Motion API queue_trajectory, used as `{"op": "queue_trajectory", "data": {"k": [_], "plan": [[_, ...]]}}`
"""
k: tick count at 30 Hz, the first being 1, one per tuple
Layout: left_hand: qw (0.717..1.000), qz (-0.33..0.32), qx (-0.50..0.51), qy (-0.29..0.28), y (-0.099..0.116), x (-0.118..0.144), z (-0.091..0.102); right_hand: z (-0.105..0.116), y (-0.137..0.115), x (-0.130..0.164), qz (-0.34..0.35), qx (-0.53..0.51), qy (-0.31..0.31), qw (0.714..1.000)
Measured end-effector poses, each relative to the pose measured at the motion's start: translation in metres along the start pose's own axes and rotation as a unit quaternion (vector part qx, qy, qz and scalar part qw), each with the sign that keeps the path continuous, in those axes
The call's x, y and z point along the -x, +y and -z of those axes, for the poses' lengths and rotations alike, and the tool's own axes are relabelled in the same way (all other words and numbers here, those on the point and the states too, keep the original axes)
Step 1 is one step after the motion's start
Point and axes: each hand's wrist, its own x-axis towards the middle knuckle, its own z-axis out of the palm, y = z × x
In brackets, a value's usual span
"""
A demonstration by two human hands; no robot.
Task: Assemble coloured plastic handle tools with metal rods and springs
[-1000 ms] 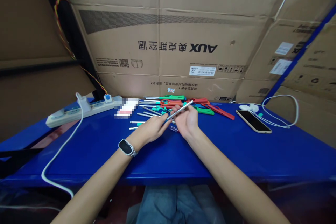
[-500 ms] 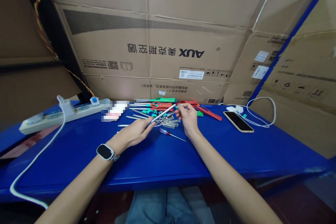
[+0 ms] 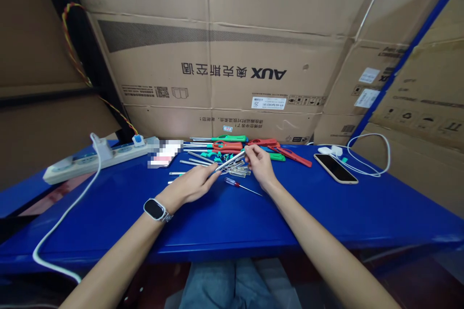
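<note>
A slim silver metal tube [image 3: 232, 160] slants up to the right between my hands, above the table. My left hand [image 3: 195, 184], wearing a watch on its wrist, is closed round the tube's lower end. At the upper end the fingers of my right hand [image 3: 261, 168] pinch the tip, where a bit of teal shows; its exact shape is hidden. Just below and behind lie clear plastic pieces [image 3: 239, 172] with thin wires, small teal parts [image 3: 217, 157] and more loose metal tubes [image 3: 177, 174]. A screwdriver [image 3: 232, 182] with a clear handle rests in front.
Red and green long-nosed lighters [image 3: 227, 146] lie along the back, with another red one [image 3: 295, 157] at right. A phone [image 3: 335, 169] sits by a white charger cable [image 3: 384, 154]. On the left are a power strip [image 3: 123, 155] and a blurred-out item [image 3: 165, 153]. Cardboard [image 3: 232, 91] walls the back.
The whole view has shifted slightly, so everything sits a bit further right. Both hands keep hold of the tube; my right fingers now cover more of its teal tip.
</note>
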Motion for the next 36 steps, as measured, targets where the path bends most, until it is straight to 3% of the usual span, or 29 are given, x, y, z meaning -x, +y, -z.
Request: {"op": "queue_trajectory", "data": {"k": [16, 24, 28, 32, 36], "plan": [[0.999, 0.002, -0.037, -0.027, -0.004, 0.001, -0.002, 0.015, -0.010, -0.009, -0.081, -0.010, -0.121, 0.989], [0.999, -0.019, -0.038, 0.013, 0.003, -0.004, -0.008, -0.013, -0.010, 0.012, -0.125, -0.041, -0.190, 0.973], [0.999, -0.026, -0.008, 0.028, 0.001, -0.005, -0.010, -0.027, -0.010, 0.023, -0.153, -0.093, -0.156, 0.971], [1.000, -0.016, 0.018, 0.017, -0.002, -0.006, -0.010, -0.027, -0.006, 0.023, -0.153, -0.138, -0.110, 0.972], [0.998, -0.006, 0.053, 0.026, -0.001, -0.006, -0.011, -0.026, -0.005, 0.025, -0.115, -0.121, -0.151, 0.974]]}}
